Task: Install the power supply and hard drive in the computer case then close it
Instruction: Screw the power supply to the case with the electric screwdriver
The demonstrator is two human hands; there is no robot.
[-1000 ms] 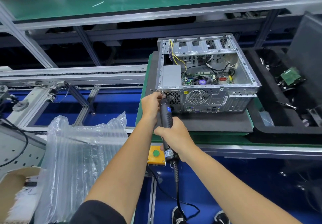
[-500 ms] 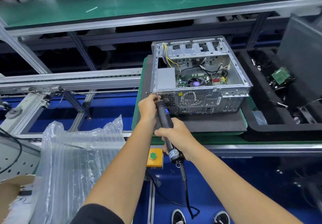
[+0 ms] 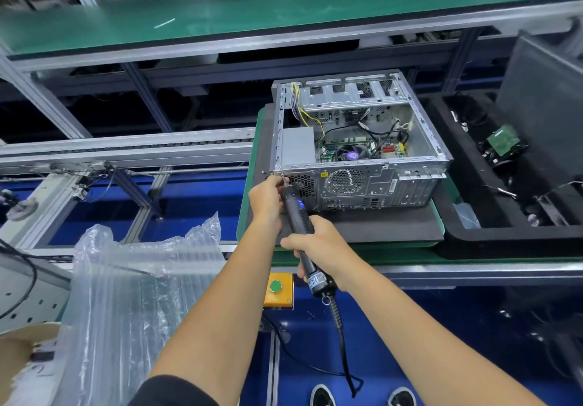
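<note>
Little has changed: right hand [image 3: 318, 247] still grips the electric screwdriver [image 3: 299, 222], left fingers [image 3: 277, 184] pinching its tip at the computer case [image 3: 359, 153] rear corner, mid-frame; power-supply fastening continues.

There is one computer case [image 3: 359, 153], one electric screwdriver [image 3: 299, 225], two hands, the left hand [image 3: 266, 205] and the right hand [image 3: 321, 251], one yellow button box [image 3: 278, 288], two shoes [image 3: 321, 396].

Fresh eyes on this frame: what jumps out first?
The open silver metal computer case, centre, on a dark foam pad, its side panel off. At its near-left rear corner the right hand grips a black corded electric screwdriver, while the left hand steadies its tip. Clear air-cushion packaging lies lower left.
</note>
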